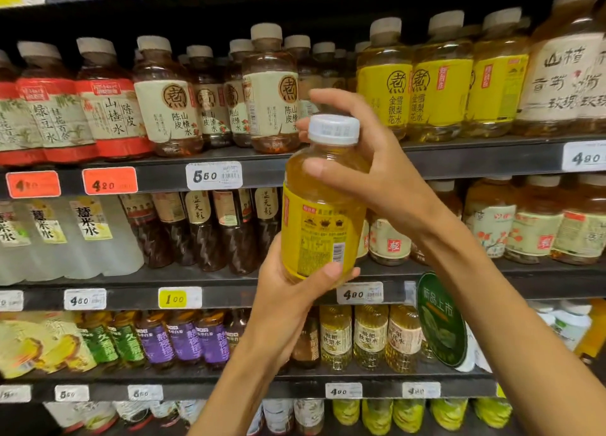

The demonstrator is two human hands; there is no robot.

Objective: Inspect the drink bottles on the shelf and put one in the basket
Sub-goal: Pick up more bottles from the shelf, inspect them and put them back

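A yellow-labelled drink bottle [323, 206] with a pale cap and golden liquid is held upright in front of the shelves, its printed back label and barcode facing me. My left hand [282, 291] grips its base from below, thumb across the bottom of the label. My right hand [364, 166] holds the bottle's shoulder from the right, thumb on the front, fingers curled round behind the cap. Matching yellow-labelled bottles [439, 85] stand on the upper shelf to the right. No basket is in view.
Dark shelves [475, 155] carry rows of bottles: beige-labelled brown tea [167, 104] and red-labelled ones [111, 107] at upper left, cloudy white bottles [85, 235] at middle left, purple-labelled ones [183, 340] below. A round green sign [441, 321] sticks out at lower right. Price tags line the shelf edges.
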